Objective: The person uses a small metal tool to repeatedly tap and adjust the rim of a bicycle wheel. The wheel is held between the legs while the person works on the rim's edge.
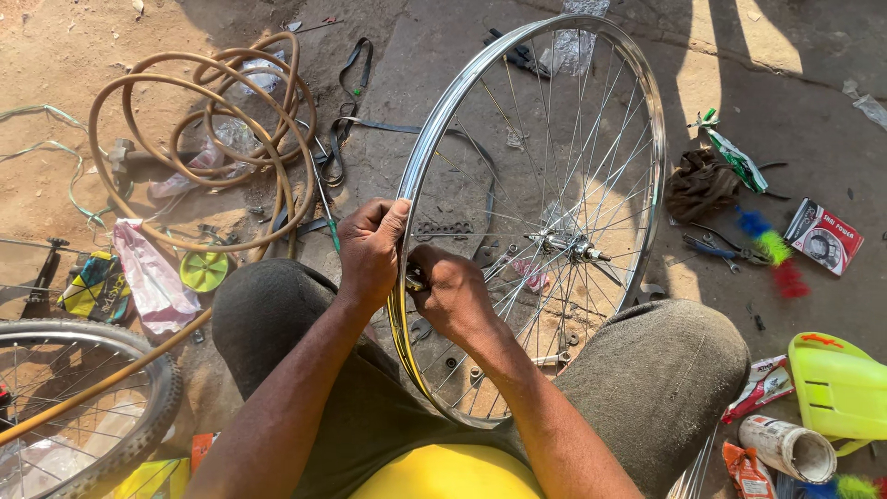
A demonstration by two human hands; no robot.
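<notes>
A chrome bicycle wheel rim (pixel 637 111) with thin spokes and a hub (pixel 564 246) stands upright between my knees. My left hand (pixel 370 248) grips the rim's near left edge from outside. My right hand (pixel 450 291) is closed on a small metal tool at a spoke end, right inside the rim, touching the left hand's fingertips. Both forearms reach in from below.
A coiled tan hose (pixel 208 139) lies at the left with black rubber strips (pixel 356 74). A tyred wheel (pixel 92 397) is at the lower left. Pliers (pixel 711 248), a brown rag (pixel 700 183), a red box (pixel 822 237), a yellow container (pixel 836 383) and a can (pixel 785 446) lie on the right.
</notes>
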